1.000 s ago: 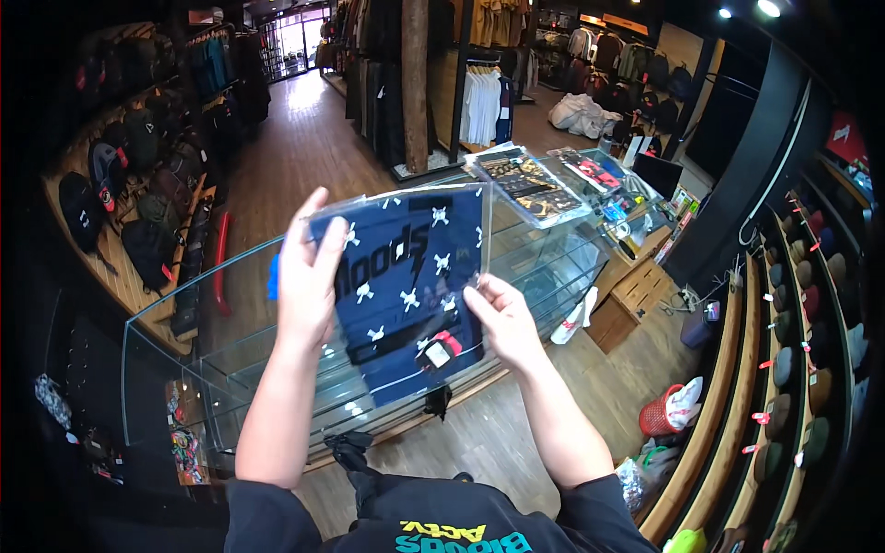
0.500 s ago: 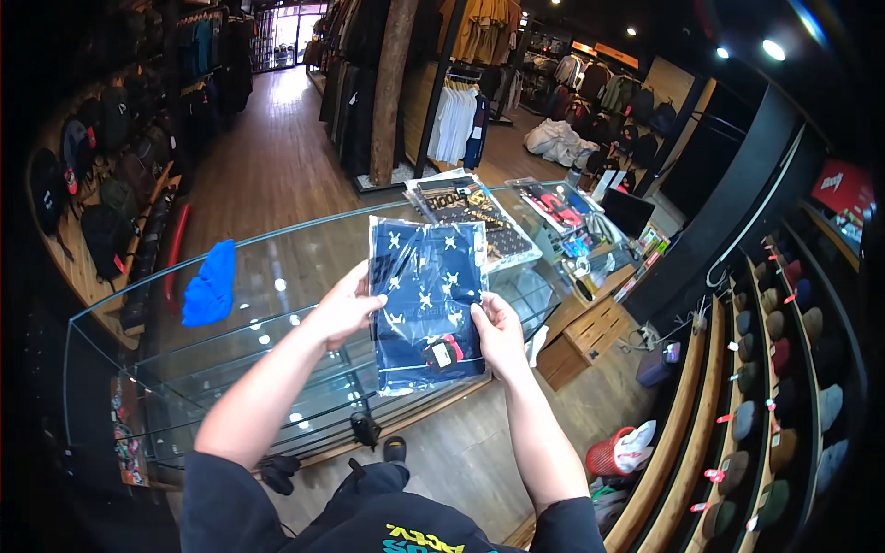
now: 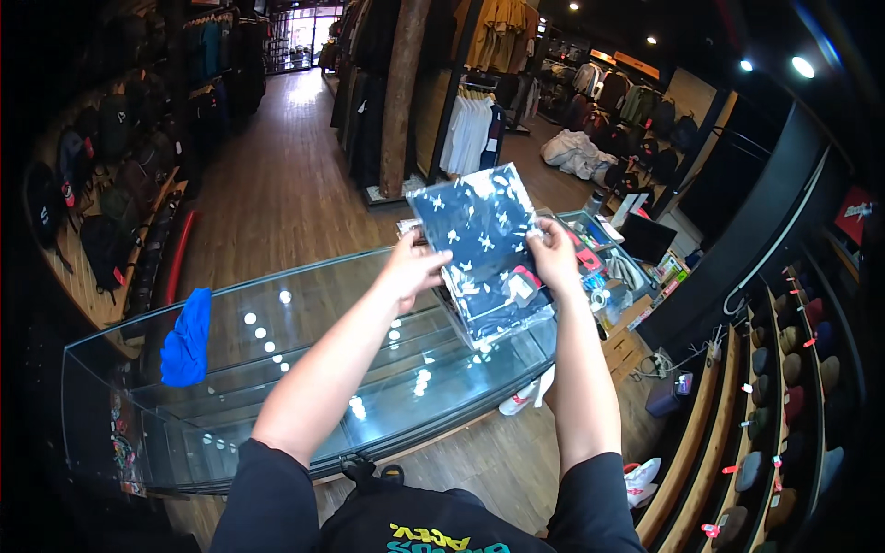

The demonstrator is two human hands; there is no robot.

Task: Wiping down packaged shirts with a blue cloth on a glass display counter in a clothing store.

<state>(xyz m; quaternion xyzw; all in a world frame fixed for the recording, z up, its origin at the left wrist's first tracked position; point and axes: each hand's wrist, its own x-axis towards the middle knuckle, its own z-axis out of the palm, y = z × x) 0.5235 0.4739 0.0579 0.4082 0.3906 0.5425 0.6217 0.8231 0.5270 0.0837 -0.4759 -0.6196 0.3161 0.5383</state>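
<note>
A flat navy cloth item in clear plastic [image 3: 475, 221], printed with white skull motifs and bearing a red and white tag, is held tilted over the far right part of the glass display counter [image 3: 230, 415]. My left hand [image 3: 410, 272] grips its left edge, and my right hand [image 3: 553, 249] pinches its right edge. Behind it, other plastic-wrapped goods [image 3: 410, 224] are mostly hidden. A crumpled bright blue cloth [image 3: 184, 341] lies on the counter's left.
Right of my hands, the counter's end holds small items and a dark monitor [image 3: 643, 238]. Cap shelves [image 3: 793, 369] line the right, backpack shelves [image 3: 111, 230] the left. Clothing racks [image 3: 461, 129] and a wooden post [image 3: 398, 157] stand beyond the counter, beside an aisle [image 3: 277, 184].
Both hands have carried the package away from me and to the right, over the other packaged goods, turning it slightly. The blue cloth, earlier mostly hidden behind the package, is now uncovered.
</note>
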